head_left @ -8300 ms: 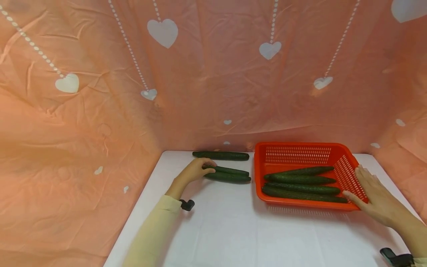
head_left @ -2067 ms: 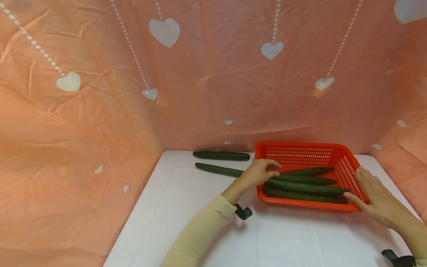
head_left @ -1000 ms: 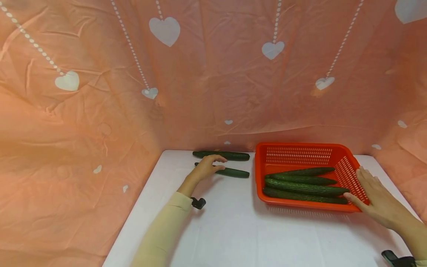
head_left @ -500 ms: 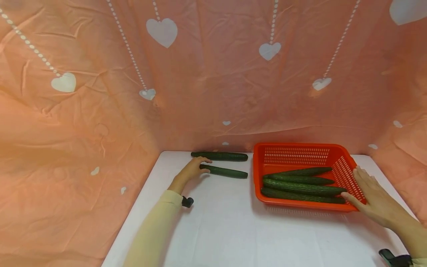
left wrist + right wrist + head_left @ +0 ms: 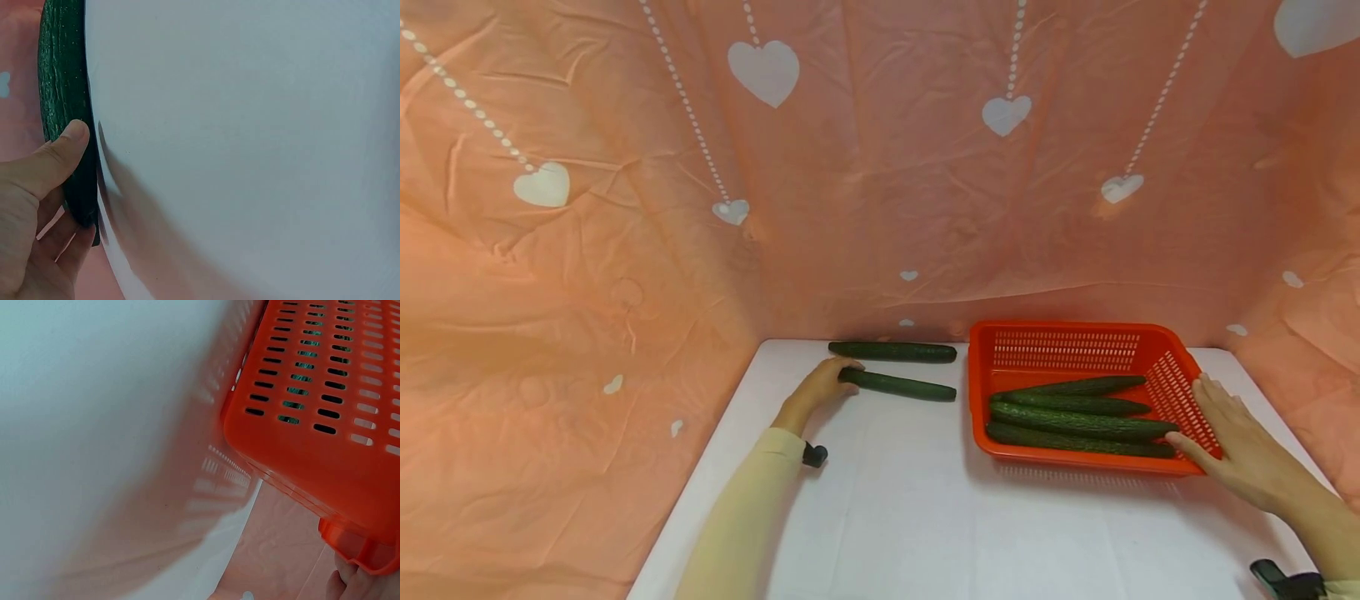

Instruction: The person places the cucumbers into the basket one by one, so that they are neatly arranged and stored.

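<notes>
My left hand (image 5: pixel 823 383) grips the left end of a green cucumber (image 5: pixel 902 386) lying on the white table. In the left wrist view the thumb (image 5: pixel 75 134) presses on top of this cucumber (image 5: pixel 62 69) while the fingers curl round its tip. A second cucumber (image 5: pixel 892 352) lies behind it along the table's back edge. My right hand (image 5: pixel 1255 454) rests at the right rim of a red plastic basket (image 5: pixel 1075 458), its fingers extended. Several cucumbers (image 5: pixel 1086 422) lie side by side inside. In the right wrist view only a few fingertips (image 5: pixel 359 587) show beside the basket's handle.
The white table (image 5: pixel 910 517) ends at an orange-pink cloth (image 5: pixel 880 208) with white hearts, hung behind and at both sides. A dark wrist camera (image 5: pixel 815 454) sits on the left wrist, another (image 5: pixel 1288 581) on the right.
Earlier my left hand moved the front cucumber of the pair into the basket and came back left. Now its fingers have closed round the remaining one's left end. The right hand stays on the basket.
</notes>
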